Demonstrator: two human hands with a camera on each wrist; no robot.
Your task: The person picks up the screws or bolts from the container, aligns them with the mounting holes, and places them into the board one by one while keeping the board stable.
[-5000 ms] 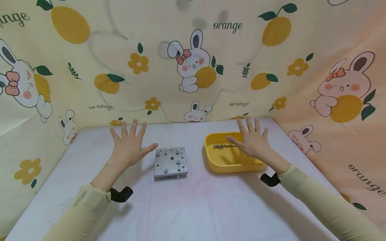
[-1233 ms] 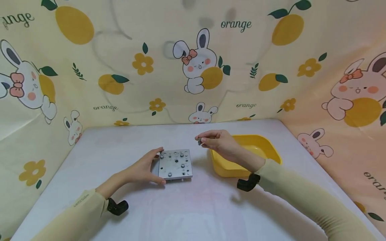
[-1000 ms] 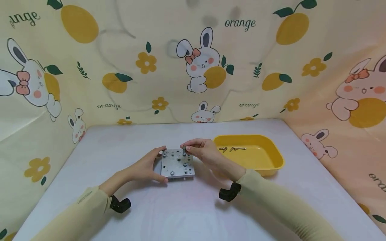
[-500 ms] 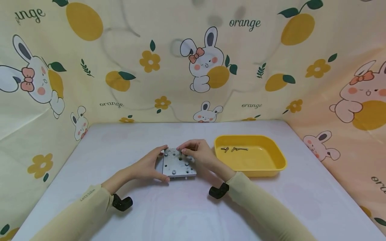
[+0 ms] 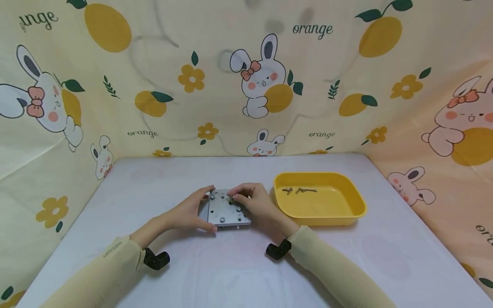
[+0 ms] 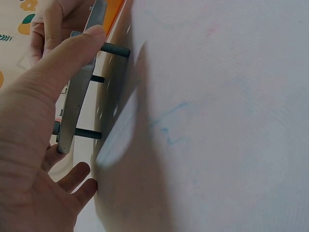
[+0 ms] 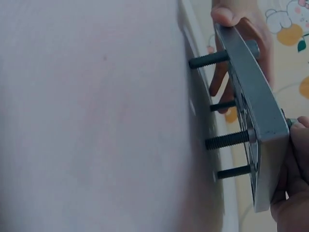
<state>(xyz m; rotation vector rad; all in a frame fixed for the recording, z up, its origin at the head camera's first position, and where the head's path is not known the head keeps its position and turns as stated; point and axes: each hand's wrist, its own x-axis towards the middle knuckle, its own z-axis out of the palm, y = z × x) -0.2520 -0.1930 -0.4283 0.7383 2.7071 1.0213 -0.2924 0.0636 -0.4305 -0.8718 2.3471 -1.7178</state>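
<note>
A square silver metal plate (image 5: 220,211) with several holes lies left of the table's middle, raised on bolts. Its far and near edges are spanned by my left hand (image 5: 188,212), thumb at the near corner and fingers at the far one. Over the far right part of the plate, my right hand (image 5: 259,204) pinches a small bolt (image 5: 230,199) between thumb and forefinger, upright at a hole. Several bolt heads sit on top of the plate. From its underside, threaded shanks (image 7: 227,140) stick out in the right wrist view; the left wrist view shows a long shank (image 6: 116,50) near the thumb.
A yellow tray (image 5: 327,221) stands right of the plate, just beyond my right hand, with several loose screws (image 5: 308,190) at its far left. A patterned cloth (image 5: 215,98) rises behind the white tabletop (image 5: 215,273) and along both sides.
From both hands spread in the air, my left has gripped the plate. My right has brought a bolt from the tray side to the plate, shifting left and lowering slightly at the hole.
</note>
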